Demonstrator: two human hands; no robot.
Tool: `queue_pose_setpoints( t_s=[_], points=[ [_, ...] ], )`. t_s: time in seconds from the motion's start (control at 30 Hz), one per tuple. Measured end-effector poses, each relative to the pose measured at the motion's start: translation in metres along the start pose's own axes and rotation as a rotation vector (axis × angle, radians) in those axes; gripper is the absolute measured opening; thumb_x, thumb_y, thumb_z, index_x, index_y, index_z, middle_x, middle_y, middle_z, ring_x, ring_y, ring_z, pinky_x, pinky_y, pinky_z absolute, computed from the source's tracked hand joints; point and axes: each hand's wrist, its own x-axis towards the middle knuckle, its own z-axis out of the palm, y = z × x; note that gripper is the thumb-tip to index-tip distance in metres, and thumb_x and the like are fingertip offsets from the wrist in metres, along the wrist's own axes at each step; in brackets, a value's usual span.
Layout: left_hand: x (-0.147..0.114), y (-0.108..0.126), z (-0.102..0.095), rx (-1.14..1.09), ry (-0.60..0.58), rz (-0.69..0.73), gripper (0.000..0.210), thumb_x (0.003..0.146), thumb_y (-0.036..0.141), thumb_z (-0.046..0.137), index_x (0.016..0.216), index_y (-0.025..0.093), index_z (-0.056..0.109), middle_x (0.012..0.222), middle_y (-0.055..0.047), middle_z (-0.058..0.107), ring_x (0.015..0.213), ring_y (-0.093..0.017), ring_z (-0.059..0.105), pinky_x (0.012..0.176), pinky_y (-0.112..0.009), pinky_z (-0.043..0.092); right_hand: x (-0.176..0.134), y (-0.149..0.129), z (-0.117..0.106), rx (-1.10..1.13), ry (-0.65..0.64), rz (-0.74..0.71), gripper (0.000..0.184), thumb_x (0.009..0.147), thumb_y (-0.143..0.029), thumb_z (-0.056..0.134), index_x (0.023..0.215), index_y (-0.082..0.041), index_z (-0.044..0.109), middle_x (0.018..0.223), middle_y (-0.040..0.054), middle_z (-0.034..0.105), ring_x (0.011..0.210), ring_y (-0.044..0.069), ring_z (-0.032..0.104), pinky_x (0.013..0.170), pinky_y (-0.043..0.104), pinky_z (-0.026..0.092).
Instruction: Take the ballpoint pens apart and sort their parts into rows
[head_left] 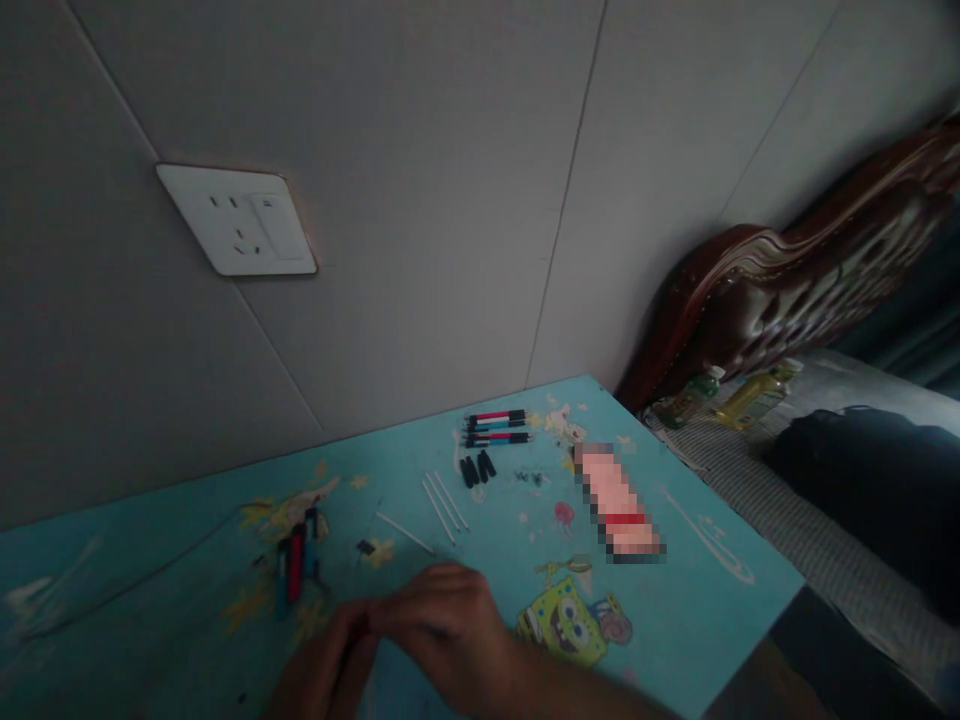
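Note:
My left hand [334, 660] and my right hand [454, 625] meet above the near part of the blue table [660, 620]. Both are closed, fingertips pressed together; whatever lies between them is hidden, with only a dark reddish spot showing. Just beyond my left hand lie several pen barrels [295, 565], red, blue and dark. A single white refill [405, 533] lies beyond my right hand, near a small black piece [365, 547]. More thin white refills [444, 505] are laid side by side farther off. Black rubber grips [478, 469] sit behind those.
Several pens [496, 428] lie in a row near the wall. Tiny dark parts [529, 478] rest beside the grips. A blurred-out pink rectangular object [619, 505] lies to the right. A wall socket [244, 222] is above; bottles [757, 395] stand by the bed headboard [795, 270].

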Motion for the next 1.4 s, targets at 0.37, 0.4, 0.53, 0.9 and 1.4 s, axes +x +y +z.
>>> queue_pose_setpoints(
  t_s=[0.37, 0.4, 0.53, 0.9, 1.4],
  points=[
    [0.023, 0.027, -0.031, -0.66, 0.637, 0.025, 0.024, 0.1, 0.042, 0.038, 0.091, 0.022, 0.048, 0.069, 0.003, 0.045, 0.06, -0.013, 0.048, 0.06, -0.025, 0.043, -0.002, 0.01, -0.016, -0.371, -0.037, 0.081, 0.022, 0.096, -0.02, 0.051, 0.112, -0.023, 0.065, 0.106, 0.0078, 0.067, 0.099, 0.021, 0.062, 0.09, 0.037, 0.05],
    [0.024, 0.023, -0.04, -0.657, 0.727, 0.032, 0.026, 0.1, 0.043, 0.037, 0.089, 0.022, 0.048, 0.07, 0.002, 0.044, 0.061, -0.013, 0.047, 0.061, -0.026, 0.043, -0.002, 0.012, -0.014, -0.456, -0.043, 0.122, 0.022, 0.095, -0.023, 0.053, 0.113, -0.023, 0.065, 0.105, 0.0085, 0.066, 0.099, 0.022, 0.061, 0.09, 0.038, 0.05],
    [0.021, -0.002, -0.072, -0.325, 0.731, -0.03, 0.033, 0.1, 0.044, 0.037, 0.078, 0.02, 0.046, 0.067, 0.002, 0.042, 0.06, -0.013, 0.043, 0.059, -0.025, 0.038, 0.006, 0.011, -0.008, -0.77, -0.112, 0.208, 0.024, 0.094, -0.028, 0.056, 0.116, -0.021, 0.063, 0.107, 0.0101, 0.063, 0.1, 0.024, 0.059, 0.091, 0.038, 0.046],
    [0.027, -0.015, -0.075, 0.306, 0.236, -0.004, 0.026, 0.101, 0.034, 0.039, 0.105, 0.021, 0.061, 0.097, -0.007, 0.061, 0.093, -0.02, 0.059, 0.084, -0.032, 0.046, 0.036, 0.045, -0.002, -1.035, -0.097, 0.371, 0.018, 0.096, -0.02, 0.048, 0.089, -0.016, 0.065, 0.091, 0.0122, 0.063, 0.085, 0.023, 0.059, 0.075, 0.033, 0.042],
    [0.023, 0.003, -0.067, 0.448, -0.028, 0.041, 0.026, 0.102, 0.034, 0.039, 0.114, 0.027, 0.062, 0.095, -0.005, 0.067, 0.085, -0.02, 0.064, 0.074, -0.029, 0.044, 0.031, 0.021, 0.007, -0.713, -0.165, 0.064, 0.018, 0.092, -0.005, 0.045, 0.091, -0.018, 0.056, 0.086, 0.0053, 0.059, 0.083, 0.02, 0.053, 0.078, 0.032, 0.041]
  ],
)
